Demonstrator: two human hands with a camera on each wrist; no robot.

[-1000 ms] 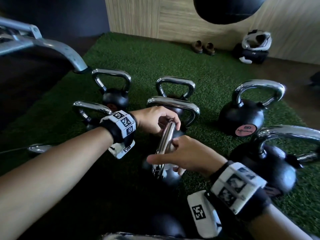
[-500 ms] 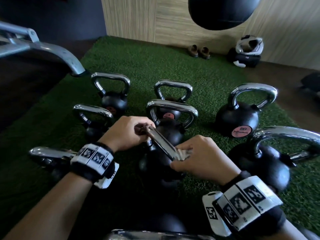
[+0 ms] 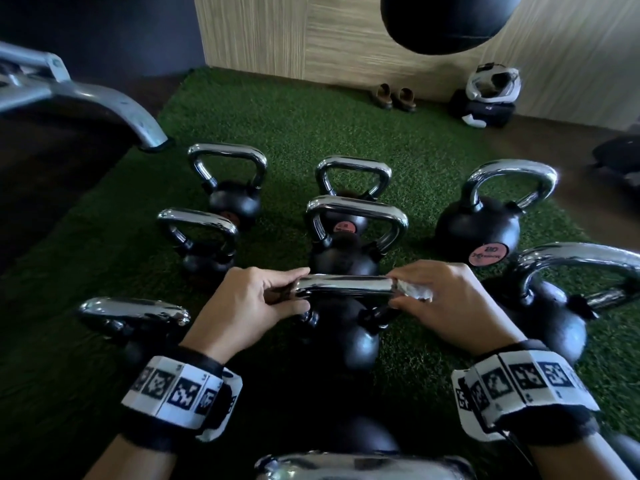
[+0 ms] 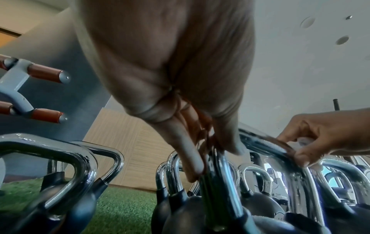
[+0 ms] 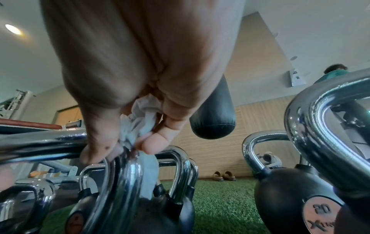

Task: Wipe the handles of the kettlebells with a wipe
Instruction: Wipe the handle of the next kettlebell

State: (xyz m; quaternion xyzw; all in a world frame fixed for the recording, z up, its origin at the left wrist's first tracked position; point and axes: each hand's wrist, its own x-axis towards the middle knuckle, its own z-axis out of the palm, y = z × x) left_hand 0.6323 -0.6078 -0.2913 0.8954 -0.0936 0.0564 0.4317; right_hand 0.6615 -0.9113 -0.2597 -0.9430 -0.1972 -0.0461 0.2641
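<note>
Several black kettlebells with chrome handles stand on green turf [image 3: 346, 119]. In the head view the nearest middle kettlebell [image 3: 349, 337] has its handle [image 3: 344, 285] lying crosswise between my hands. My left hand [image 3: 277, 296] pinches the handle's left end [image 4: 216, 159]. At the right end my right hand [image 3: 412, 292] grips the handle through a crumpled white wipe [image 3: 414, 292]. The right wrist view shows the wipe [image 5: 140, 125] bunched between thumb and fingers against the chrome bend [image 5: 130, 171].
Other kettlebells crowd round: one at the left [image 3: 138, 313], a big one at the right [image 3: 554, 306], several behind [image 3: 349, 216]. A grey machine frame [image 3: 104, 102] juts in at top left. A black punching bag [image 3: 446, 19] hangs overhead. Shoes [image 3: 394, 97] and a bag [image 3: 485, 102] sit by the wall.
The handle has turned from pointing away from me to lying crosswise. My left hand moved to its left end, and my right hand slid with the wipe to its right end.
</note>
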